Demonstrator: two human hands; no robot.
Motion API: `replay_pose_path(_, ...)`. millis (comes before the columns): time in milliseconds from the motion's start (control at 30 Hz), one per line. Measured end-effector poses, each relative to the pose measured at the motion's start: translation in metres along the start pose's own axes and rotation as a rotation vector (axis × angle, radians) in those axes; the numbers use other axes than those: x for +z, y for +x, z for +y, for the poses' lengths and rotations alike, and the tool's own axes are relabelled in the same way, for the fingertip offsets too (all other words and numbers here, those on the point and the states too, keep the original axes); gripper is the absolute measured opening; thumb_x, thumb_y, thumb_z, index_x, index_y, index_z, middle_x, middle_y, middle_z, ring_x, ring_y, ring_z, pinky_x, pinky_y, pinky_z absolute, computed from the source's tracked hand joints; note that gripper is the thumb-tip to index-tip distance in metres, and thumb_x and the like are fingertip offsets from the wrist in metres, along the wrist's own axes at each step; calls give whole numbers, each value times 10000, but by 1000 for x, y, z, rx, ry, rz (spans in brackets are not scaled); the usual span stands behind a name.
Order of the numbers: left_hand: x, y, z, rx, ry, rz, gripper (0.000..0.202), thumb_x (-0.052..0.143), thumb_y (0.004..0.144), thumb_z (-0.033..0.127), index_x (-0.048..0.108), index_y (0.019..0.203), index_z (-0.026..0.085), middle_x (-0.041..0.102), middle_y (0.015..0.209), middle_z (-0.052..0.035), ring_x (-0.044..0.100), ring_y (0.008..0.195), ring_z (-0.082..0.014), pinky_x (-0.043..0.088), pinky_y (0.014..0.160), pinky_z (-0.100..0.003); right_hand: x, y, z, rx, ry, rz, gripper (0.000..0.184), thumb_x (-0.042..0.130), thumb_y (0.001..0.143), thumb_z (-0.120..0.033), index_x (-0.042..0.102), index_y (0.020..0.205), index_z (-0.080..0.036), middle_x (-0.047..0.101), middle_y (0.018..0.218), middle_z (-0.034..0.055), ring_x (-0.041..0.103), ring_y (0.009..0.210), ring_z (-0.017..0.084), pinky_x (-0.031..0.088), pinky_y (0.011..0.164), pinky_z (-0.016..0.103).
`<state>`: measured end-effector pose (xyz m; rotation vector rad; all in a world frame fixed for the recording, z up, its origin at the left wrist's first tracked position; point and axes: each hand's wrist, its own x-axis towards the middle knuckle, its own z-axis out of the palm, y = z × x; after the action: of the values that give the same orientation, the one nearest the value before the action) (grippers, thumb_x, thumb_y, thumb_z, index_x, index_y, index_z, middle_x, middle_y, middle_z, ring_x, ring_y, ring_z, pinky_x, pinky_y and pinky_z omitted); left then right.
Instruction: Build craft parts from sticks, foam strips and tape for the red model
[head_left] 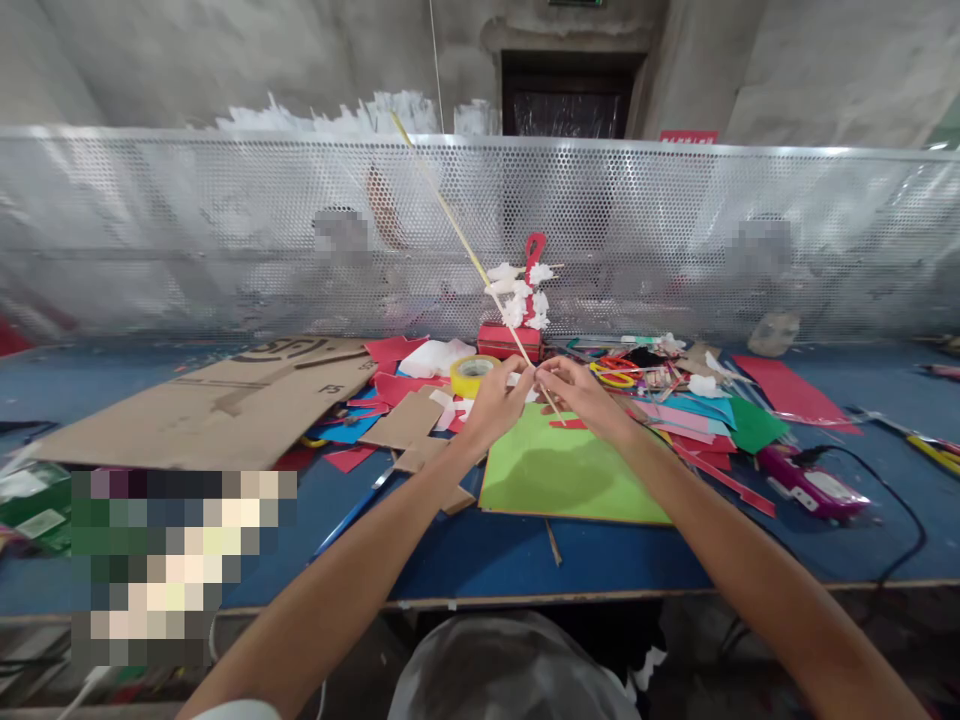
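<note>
My left hand (496,402) and my right hand (582,392) meet above a green sheet (570,470) on the blue table (525,555). Both pinch a long thin wooden stick (457,232) that slants up and to the left from my fingers. A small white bit shows between the fingertips; I cannot make out what it is. Just behind my hands stands a red block (510,340) with a red stem carrying white paper flowers (520,295). A roll of yellow tape (471,375) lies beside my left hand.
A large cardboard sheet (210,405) lies at the left. Coloured paper scraps (697,420) and scissors (613,374) litter the right. A pink glue gun (810,485) with a black cord lies at the right. A perforated metal screen (225,230) closes the table's back.
</note>
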<state>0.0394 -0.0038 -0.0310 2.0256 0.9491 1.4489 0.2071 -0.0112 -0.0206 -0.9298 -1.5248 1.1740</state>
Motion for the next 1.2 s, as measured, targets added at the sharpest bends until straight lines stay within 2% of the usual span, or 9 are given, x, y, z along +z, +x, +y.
replay_pose_path(133, 0, 0, 0, -30, -28, 7, 235, 469, 963, 368, 537, 832, 186, 563, 715, 24, 487, 547, -92, 385, 512, -206, 6, 0, 4, 46, -18, -24, 337, 720, 816, -519, 616, 902, -210, 664, 869, 31, 658, 718, 143, 590, 634, 277)
replay_pose_path(367, -1, 1, 1, -83, -67, 43, 221, 488, 956, 374, 521, 833, 194, 493, 629, 50, 463, 478, -81, 378, 470, -191, 2, 3, 12, -43, -9, 43, 321, 692, 825, -501, 609, 971, -228, 663, 899, 20, 661, 746, 153, 595, 617, 279)
replay_pose_path(533, -3, 3, -3, -105, -134, 110, 224, 487, 956, 380, 532, 840, 194, 482, 645, 50, 463, 412, -68, 351, 405, -190, 1, 3, 17, -28, -25, -37, 401, 654, 849, -559, 550, 1092, -258, 630, 842, -7, 604, 612, 121, 490, 467, 213)
replay_pose_path(600, -3, 3, -5, -90, -131, 111, 232, 494, 956, 390, 538, 844, 192, 497, 675, 43, 471, 415, -65, 350, 401, -192, 2, 4, 18, -65, -47, -20, 406, 611, 869, -597, 550, 1082, -257, 617, 821, -12, 573, 584, 116, 445, 439, 207)
replay_pose_path(700, -1, 3, -6, -70, -118, 78, 258, 496, 961, 416, 523, 833, 194, 498, 666, 44, 461, 428, -68, 365, 417, -194, 2, 8, 17, -174, -96, 58, 392, 591, 879, -604, 577, 1030, -242, 623, 804, -10, 582, 635, 128, 474, 523, 232)
replay_pose_path(833, 3, 0, -2, -43, -57, 7, 273, 497, 963, 417, 544, 831, 182, 565, 705, 24, 473, 479, -73, 389, 455, -186, -2, 12, 8, -260, -119, 86, 374, 615, 877, -565, 646, 1044, -231, 680, 932, 26, 632, 812, 160, 521, 707, 271)
replay_pose_path(900, 5, -2, 1, -42, -53, -30, 265, 497, 963, 400, 551, 832, 176, 582, 717, 18, 466, 465, -67, 382, 445, -183, -3, 11, 2, -252, -122, 65, 363, 624, 871, -557, 673, 1014, -227, 686, 927, 31, 627, 790, 163, 513, 688, 272)
replay_pose_path(1067, 9, -5, 4, -26, -95, -116, 272, 482, 973, 391, 562, 845, 164, 570, 727, 21, 455, 398, -46, 377, 408, -181, -4, 8, -8, -239, -180, 6, 335, 657, 842, -542, 657, 888, -210, 605, 721, -5, 515, 580, 125, 431, 542, 255)
replay_pose_path(1200, 11, -5, 4, -33, -90, -149, 287, 494, 970, 407, 564, 844, 159, 579, 749, 13, 485, 405, -45, 403, 422, -180, -2, 4, -8, -271, -251, 31, 317, 621, 868, -539, 618, 858, -222, 585, 708, -13, 507, 573, 126, 424, 547, 260)
